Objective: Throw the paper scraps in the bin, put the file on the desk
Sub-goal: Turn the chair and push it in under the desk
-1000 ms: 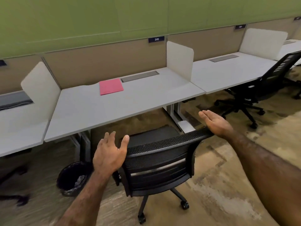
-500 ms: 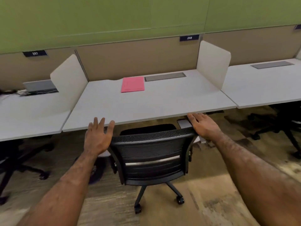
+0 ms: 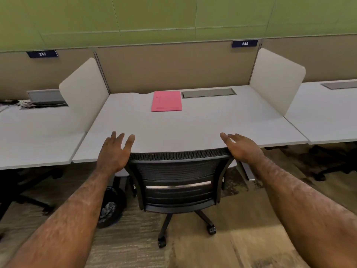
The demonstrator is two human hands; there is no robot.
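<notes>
The pink file lies flat on the grey desk, toward the back edge and just left of a grey cable hatch set into the desktop. Nothing touches it, and both hands are well apart from it, near the front edge. The bin stands on the floor under the desk's left front corner, partly hidden by the left forearm; something pale and crumpled shows inside it, too blurred to make out as paper scraps for certain.

A black mesh chair is pushed up to the desk, its backrest top at the desk's front edge. The left hand is open, fingers spread and pointing forward, holding nothing; it sits just beside the chair's top left corner, and whether it touches the chair cannot be told. The right hand is open too, fingers loosely extended, its palm over the top right corner of the backrest and seemingly resting on it, not gripping.

White dividers stand at either side of the desk, with neighbouring desks beyond. A tan panel runs behind, carrying number plates 247 and 248, with a green wall above.
</notes>
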